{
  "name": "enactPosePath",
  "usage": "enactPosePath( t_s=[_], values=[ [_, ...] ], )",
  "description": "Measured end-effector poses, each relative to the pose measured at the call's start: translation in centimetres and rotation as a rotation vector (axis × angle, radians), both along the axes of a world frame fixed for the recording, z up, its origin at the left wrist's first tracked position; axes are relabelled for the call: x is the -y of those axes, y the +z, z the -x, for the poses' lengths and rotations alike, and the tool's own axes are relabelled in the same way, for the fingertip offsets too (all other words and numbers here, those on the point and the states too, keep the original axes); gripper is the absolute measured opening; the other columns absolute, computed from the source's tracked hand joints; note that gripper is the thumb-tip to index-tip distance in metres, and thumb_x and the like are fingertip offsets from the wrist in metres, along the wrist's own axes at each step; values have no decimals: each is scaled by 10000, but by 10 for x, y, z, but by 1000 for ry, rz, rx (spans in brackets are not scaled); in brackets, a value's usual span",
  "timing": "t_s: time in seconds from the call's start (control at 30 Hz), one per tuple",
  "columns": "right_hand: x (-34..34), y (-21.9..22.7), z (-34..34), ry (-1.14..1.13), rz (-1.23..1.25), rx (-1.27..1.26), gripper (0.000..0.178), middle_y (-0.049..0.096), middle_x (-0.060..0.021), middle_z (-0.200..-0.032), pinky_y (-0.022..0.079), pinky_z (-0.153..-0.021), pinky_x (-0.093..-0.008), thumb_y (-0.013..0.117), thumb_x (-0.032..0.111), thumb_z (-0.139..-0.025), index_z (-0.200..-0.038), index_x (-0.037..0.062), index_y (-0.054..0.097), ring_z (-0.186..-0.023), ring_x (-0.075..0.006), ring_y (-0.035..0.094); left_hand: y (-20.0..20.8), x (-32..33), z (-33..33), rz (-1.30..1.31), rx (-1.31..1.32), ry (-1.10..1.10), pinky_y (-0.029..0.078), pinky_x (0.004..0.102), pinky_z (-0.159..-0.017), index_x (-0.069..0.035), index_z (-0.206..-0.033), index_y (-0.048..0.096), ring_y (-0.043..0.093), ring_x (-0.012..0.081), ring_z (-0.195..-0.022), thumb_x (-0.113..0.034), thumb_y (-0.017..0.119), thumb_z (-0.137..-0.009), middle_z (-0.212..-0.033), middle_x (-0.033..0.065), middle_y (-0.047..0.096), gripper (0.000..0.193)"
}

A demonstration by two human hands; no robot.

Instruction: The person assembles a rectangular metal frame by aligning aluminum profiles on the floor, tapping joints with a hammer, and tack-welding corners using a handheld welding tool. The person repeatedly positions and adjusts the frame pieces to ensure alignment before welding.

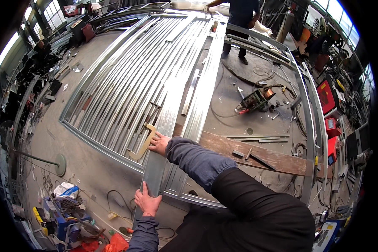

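A wide, galvanized rectangular metal tube [169, 115] runs lengthwise over the large metal frame [109, 152]. At the tube's near end, my left hand [148, 200] grips it, thumb up along its top and fingers at its left edge. Farther along, my right hand [159, 143] rests across the same tube, fingers curled over the left edge. Right beside those fingertips is a tan C-shaped clamp [146, 143]; whether they touch it I cannot tell. Many slim parallel bars [117, 92] fill the frame's left side.
A brown plank [256, 153] crosses the right side, bearing short metal pieces. Beyond it sits a wire-feed unit [256, 100] with cables on the floor. Another person [241, 17] stands at the far end. Cluttered tools and a blue box [67, 218] lie at lower left.
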State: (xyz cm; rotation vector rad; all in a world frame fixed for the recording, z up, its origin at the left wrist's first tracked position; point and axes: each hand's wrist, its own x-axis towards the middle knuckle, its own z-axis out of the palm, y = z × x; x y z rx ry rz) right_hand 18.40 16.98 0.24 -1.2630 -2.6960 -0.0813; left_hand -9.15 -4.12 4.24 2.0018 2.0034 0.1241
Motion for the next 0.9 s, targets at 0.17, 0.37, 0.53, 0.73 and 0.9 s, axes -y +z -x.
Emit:
enactPosePath(
  t_s=[0.17,0.37,0.53,0.73,0.9],
  values=[
    [23,25,-6,-133,245,-20,441,693,-85,-1299,356,-1209,-510,654,179,-919,-1357,132,673,-1258,-263,638,-20,-50,-11,21,-12,-17,342,547,-1178,-285,-1657,408,459,421,-1369,-456,949,-613,-1445,245,496,1188],
    [213,8,-54,-294,355,-502,701,591,-157,-1417,424,-1162,-470,697,121,-821,-1503,80,540,-1310,-375,561,-44,-97,-23,-15,-2,-75,325,562,-1193,-284,-1661,390,436,434,-1397,-515,972,-633,-1475,272,471,1203],
    [386,-12,-94,-673,584,-574,621,612,-177,-1415,461,-1131,-490,685,168,-857,-1469,106,600,-1320,-405,568,-68,-143,-39,-109,-9,-154,270,582,-1235,-243,-1653,402,444,437,-1383,-559,962,-632,-1428,283,506,1207],
    [530,-9,-130,-1116,709,-429,593,626,-190,-1418,460,-1124,-512,663,410,-968,-1487,131,598,-1329,-411,575,-88,-185,-66,-251,-105,-249,239,592,-1246,-167,-1641,410,489,421,-1268,-691,907,-652,-1260,225,561,1226],
    [609,-38,-127,-1270,833,-405,696,645,-208,-1387,446,-1129,-516,589,641,-1010,-1510,156,584,-1323,-429,576,-92,-218,-92,-138,-138,-268,318,560,-1182,-177,-1677,338,513,417,-1252,-774,856,-677,-1264,232,567,1275]
  ],
)
